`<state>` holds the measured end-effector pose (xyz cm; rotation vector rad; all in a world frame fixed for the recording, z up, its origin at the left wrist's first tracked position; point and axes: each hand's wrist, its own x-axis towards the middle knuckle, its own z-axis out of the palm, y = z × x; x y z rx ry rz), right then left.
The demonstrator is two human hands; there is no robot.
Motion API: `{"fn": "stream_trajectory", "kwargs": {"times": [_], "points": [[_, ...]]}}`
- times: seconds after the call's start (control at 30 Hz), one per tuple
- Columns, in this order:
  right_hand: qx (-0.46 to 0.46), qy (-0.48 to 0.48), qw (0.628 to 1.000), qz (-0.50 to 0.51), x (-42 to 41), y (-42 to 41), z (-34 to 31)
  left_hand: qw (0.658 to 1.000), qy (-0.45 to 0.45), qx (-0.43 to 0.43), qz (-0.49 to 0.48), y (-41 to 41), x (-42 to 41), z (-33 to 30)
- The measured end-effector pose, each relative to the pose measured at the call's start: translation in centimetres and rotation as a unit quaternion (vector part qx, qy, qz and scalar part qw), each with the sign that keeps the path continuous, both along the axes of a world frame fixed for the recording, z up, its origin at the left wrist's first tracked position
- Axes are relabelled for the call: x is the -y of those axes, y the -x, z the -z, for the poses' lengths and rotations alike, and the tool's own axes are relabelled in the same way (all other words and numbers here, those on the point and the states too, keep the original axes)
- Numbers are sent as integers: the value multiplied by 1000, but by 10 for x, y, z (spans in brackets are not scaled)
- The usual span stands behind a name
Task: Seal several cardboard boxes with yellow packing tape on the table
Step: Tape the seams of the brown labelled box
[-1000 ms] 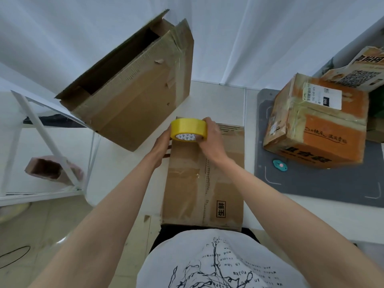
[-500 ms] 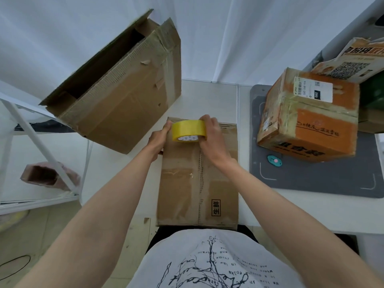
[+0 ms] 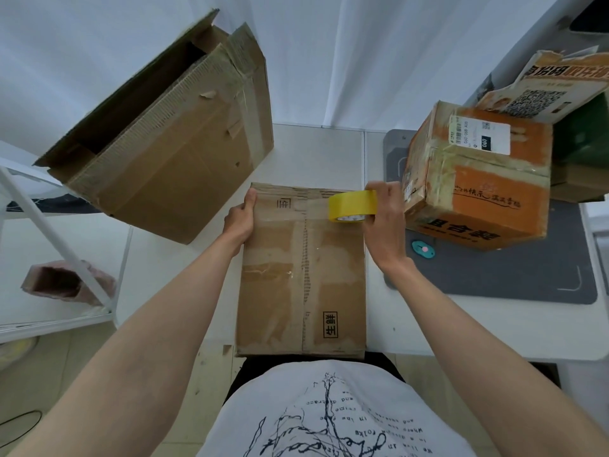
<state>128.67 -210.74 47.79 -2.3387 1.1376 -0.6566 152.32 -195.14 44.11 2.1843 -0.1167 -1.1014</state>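
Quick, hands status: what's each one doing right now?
Left hand: open, fingers pressing the far left edge of the box.
Right hand: gripping the tape roll.

Both bare forearms reach forward from the bottom corners. The left hand (image 3: 239, 216) lies flat against the far left edge of the box (image 3: 301, 275), fingers straight, thumb along the side. The right hand (image 3: 384, 219) is raised at the box's far right corner, fingers and thumb curled round the tape roll (image 3: 352, 206), wrist bent slightly inward.
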Motion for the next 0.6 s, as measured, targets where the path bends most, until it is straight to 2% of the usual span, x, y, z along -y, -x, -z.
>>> {"fn": "stream_trajectory", "kwargs": {"times": [0.17, 0.43, 0.6], "points": [[8, 11, 999, 39, 16, 12, 0, 1000, -8, -2, 7, 0, -1, 1], [0, 31, 999, -35, 30, 32, 10, 1000, -4, -10, 18, -3, -2, 4], [-31, 82, 992, -90, 37, 39, 13, 1000, 0, -7, 16, -3, -2, 4]]}}
